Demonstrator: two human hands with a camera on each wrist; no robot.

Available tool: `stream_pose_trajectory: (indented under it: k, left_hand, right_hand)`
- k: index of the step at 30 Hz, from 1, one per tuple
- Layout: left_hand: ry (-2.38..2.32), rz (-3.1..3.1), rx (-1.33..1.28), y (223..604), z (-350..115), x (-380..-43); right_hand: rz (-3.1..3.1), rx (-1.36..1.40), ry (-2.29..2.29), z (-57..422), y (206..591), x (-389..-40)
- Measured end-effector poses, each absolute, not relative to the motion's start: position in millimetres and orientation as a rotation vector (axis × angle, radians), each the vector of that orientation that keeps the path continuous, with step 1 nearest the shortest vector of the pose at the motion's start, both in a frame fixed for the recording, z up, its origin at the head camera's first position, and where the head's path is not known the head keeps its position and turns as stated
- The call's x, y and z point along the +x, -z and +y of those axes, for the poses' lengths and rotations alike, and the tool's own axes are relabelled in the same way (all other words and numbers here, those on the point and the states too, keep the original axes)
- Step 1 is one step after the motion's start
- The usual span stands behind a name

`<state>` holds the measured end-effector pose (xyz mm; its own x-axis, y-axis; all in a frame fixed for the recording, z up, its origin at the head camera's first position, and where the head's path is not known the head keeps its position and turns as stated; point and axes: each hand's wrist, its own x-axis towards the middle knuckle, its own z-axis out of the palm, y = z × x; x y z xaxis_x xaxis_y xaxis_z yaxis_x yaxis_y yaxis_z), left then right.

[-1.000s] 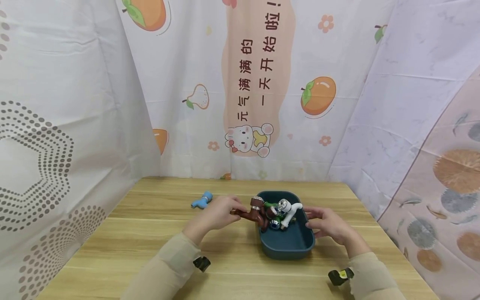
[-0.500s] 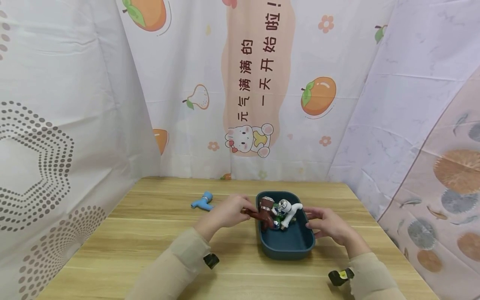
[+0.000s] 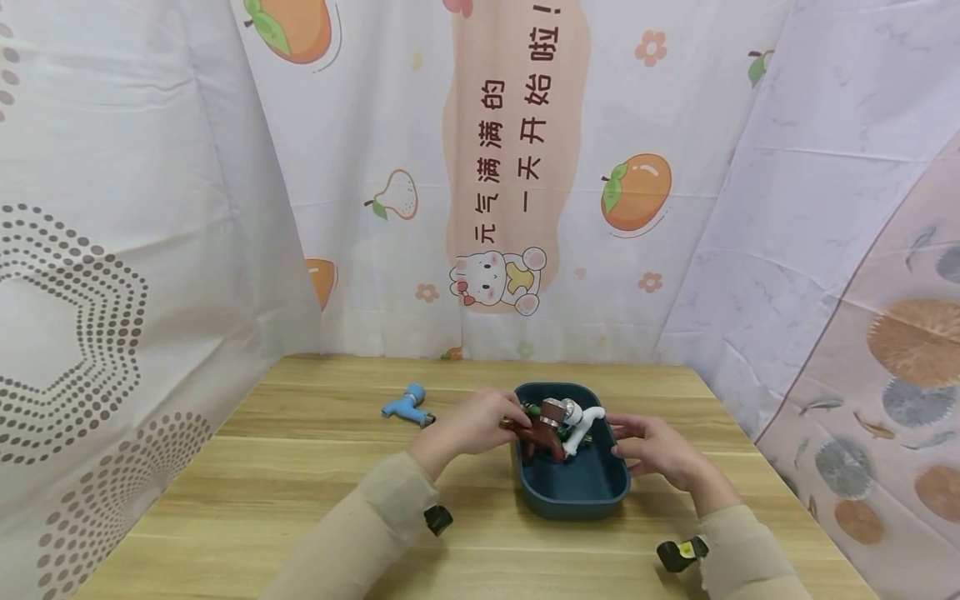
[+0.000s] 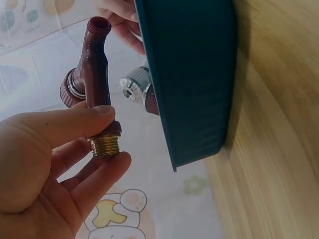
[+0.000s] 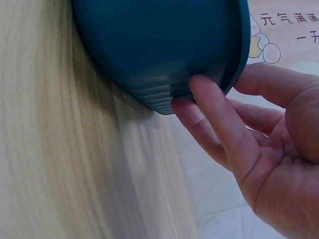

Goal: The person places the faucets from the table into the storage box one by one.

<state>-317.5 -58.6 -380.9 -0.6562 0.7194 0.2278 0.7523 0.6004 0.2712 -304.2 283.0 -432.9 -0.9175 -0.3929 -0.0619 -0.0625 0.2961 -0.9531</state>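
My left hand (image 3: pixel 483 421) pinches a brown faucet (image 4: pixel 94 74) by its brass-threaded end, thumb on one side and fingers on the other. In the head view the faucet's body is over the left part of a dark blue-green plastic bin (image 3: pixel 573 500). Inside the bin lie a white faucet (image 3: pixel 579 429) and green parts (image 3: pixel 532 409), partly hidden behind the brown one. My right hand (image 3: pixel 660 450) rests its fingertips (image 5: pixel 212 94) against the bin's right outer wall, the fingers fairly straight.
A light blue faucet (image 3: pixel 407 405) lies on the wooden table (image 3: pixel 315 483) to the left of the bin. Printed curtains (image 3: pixel 360 275) hang behind the table and at both sides.
My left hand has moved right, carrying the brown faucet from the bin's left rim to over its inside. The blue faucet shows more fully. My right hand and the bin stay put.
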Motion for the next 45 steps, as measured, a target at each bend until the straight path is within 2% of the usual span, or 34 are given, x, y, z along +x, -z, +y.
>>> stream_pose_trajectory:
  k: [18,45]
  left_hand:
    - [0.403,-2.730,-1.351,385,-30,-320]
    - [0.318,-2.807,-1.358,401,-5,-321]
  right_hand:
    - [2.283,-0.408,1.658,283,432,-305]
    - [2.286,-0.417,1.675,283,434,-306]
